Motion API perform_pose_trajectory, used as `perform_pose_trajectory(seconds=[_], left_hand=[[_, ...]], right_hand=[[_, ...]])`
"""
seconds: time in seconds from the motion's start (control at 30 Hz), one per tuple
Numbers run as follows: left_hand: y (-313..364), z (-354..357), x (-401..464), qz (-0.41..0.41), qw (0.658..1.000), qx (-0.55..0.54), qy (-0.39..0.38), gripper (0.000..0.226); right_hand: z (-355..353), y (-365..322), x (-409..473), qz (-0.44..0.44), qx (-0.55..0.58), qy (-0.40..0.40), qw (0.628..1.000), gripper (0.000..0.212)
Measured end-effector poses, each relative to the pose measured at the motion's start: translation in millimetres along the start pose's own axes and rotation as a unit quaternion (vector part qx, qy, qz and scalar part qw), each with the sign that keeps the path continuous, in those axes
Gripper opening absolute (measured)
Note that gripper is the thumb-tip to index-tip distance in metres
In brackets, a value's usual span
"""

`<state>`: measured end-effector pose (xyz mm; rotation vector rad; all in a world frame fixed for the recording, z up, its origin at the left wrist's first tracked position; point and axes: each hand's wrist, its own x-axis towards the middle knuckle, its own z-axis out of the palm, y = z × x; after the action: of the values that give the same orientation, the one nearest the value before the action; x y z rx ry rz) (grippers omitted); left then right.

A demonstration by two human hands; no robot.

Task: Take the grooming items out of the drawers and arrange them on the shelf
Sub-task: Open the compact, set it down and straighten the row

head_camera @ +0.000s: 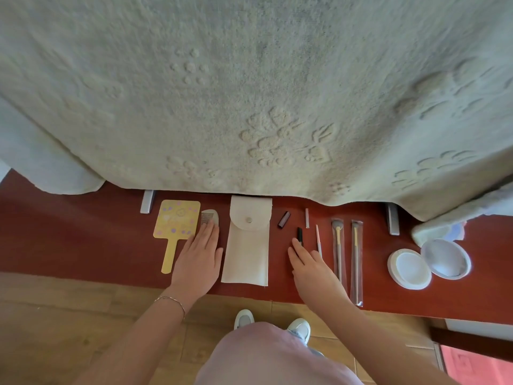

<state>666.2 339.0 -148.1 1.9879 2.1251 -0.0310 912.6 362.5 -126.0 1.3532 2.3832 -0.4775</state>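
Note:
Grooming items lie in a row on the red-brown shelf [83,245]. A yellow hand mirror [175,220] is at the left, with a small grey comb [208,216] beside it. My left hand [198,259] lies flat on the comb's near end, fingers together. A white snap pouch [247,243] is in the middle. My right hand [311,266] rests flat, fingertips touching a black stick [299,234]. Beside it lie a dark tube [284,219], a pink pencil [318,237] with its cap [307,218], and two wrapped brushes [347,254].
An open round white compact [429,263] lies at the right end of the shelf. A large pale textured blanket [249,93] hangs over everything behind the shelf, reaching down to its back edge. Two grey brackets [147,201] stand under it. Wooden floor and my shoes lie below.

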Motion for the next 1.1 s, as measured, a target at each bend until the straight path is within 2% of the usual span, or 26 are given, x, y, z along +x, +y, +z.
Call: perform_pose_trajectory(seconds=[0.13,0.27,0.4,0.53,0.63,0.73,0.87,1.1], left_hand=[[7.1,-2.2,0.5,0.014,0.999,-0.050,-0.012,0.055],[10.4,-0.5,0.4,0.033,0.998,-0.049,-0.012,0.056],[11.8,1.3,3.5,0.041,0.998,-0.039,-0.008,0.076],[15.8,2.7,2.0,0.041,0.998,-0.037,0.001,0.071],[26.9,-0.6,-2.1,0.058,0.997,-0.044,0.017,0.064],[39.1,-2.7,-7.2,0.091,0.995,-0.001,0.038,0.062],[45.6,9.6,-15.4,0.144,0.989,0.019,0.019,0.063],[38.6,20.5,-21.1,0.147,0.988,0.034,0.007,0.063]], right_hand=[[-1.2,-5.4,-0.3,-0.008,-0.005,0.002,1.000,0.063],[0.3,-13.1,1.2,-0.019,-0.006,0.005,1.000,0.064],[2.0,-18.1,2.5,-0.018,0.004,-0.001,1.000,0.066],[0.1,-18.9,1.6,-0.022,0.001,-0.004,1.000,0.064],[-2.7,-18.8,-2.3,-0.022,0.018,0.022,0.999,0.059],[-5.3,-14.8,-3.8,-0.011,0.028,0.040,0.999,0.055],[-4.0,-7.3,0.3,-0.019,0.018,0.013,1.000,0.055],[-5.9,-6.6,-3.5,0.006,0.058,0.019,0.998,0.064]])
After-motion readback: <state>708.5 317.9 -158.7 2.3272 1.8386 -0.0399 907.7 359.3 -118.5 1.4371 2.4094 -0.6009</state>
